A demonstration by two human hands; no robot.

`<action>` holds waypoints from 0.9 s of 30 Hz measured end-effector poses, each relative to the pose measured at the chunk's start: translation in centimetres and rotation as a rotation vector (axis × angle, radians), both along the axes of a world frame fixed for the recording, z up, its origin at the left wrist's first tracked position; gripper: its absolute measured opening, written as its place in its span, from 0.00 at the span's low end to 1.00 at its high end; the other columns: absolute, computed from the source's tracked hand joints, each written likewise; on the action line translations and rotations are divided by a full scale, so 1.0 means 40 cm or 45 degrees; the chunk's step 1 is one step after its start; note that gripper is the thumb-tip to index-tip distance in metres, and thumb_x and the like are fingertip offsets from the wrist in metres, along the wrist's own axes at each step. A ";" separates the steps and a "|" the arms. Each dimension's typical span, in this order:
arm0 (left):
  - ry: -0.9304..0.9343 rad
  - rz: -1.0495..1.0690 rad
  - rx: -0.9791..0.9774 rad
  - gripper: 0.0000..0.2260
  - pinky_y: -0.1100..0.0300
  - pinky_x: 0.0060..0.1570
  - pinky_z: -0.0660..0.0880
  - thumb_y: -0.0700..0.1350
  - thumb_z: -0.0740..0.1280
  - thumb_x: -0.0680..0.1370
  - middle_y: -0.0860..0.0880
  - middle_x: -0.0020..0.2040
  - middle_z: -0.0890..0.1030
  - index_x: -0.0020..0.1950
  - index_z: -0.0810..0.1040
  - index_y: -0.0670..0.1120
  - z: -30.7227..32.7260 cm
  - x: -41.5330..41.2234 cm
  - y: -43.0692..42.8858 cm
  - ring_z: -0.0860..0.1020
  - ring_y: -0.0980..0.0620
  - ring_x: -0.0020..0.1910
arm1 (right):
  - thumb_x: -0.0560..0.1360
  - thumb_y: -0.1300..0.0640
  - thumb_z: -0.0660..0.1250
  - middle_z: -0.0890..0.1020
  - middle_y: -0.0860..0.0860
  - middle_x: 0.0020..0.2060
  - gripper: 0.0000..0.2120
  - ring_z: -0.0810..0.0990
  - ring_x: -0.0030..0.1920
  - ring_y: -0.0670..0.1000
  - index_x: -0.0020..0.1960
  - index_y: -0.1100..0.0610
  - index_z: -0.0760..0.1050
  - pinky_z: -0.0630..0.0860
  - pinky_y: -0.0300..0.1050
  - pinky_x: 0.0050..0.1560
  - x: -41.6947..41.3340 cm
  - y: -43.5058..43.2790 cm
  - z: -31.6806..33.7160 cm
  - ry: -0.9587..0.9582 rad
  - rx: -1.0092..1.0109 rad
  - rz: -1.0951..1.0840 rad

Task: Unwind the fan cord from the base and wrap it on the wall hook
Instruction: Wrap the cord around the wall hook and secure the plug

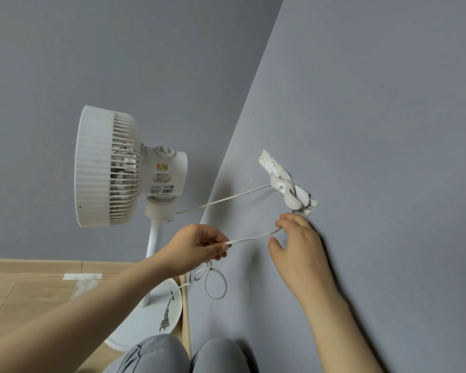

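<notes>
Fan cord (pixel 253 237) runs taut from the fan (pixel 111 168) to the wall hook (pixel 288 188), where turns sit wound, then drops just below the hook to the right hand (pixel 299 243) and across to the left hand (pixel 199 246), which pinches it. Wrapping appears under way; the next turn likely needs slack lifted over the hook. Loose loops and the plug (pixel 165 320) hang well below the hook. Whether the right hand grips or merely guides the cord cannot be told.

Home room: pedestal fan (pixel 111 168), wood floor (pixel 24 289)
</notes>
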State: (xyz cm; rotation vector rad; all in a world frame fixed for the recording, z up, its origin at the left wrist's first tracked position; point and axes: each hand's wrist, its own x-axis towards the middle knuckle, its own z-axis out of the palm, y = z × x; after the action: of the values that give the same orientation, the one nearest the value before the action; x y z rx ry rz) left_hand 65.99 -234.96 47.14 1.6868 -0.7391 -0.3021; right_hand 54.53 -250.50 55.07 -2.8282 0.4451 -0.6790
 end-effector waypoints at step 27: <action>-0.129 0.195 0.181 0.04 0.73 0.31 0.69 0.41 0.69 0.75 0.53 0.33 0.83 0.41 0.78 0.47 -0.068 0.055 -0.038 0.76 0.64 0.28 | 0.75 0.63 0.64 0.78 0.48 0.58 0.14 0.79 0.57 0.50 0.60 0.57 0.79 0.76 0.49 0.61 0.071 0.006 -0.035 -0.290 0.265 0.209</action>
State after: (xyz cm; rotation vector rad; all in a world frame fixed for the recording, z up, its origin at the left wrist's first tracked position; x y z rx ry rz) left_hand 68.19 -236.48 44.41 1.8933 -0.6710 -0.1655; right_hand 57.37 -250.27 53.69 -2.5219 0.2266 -0.8535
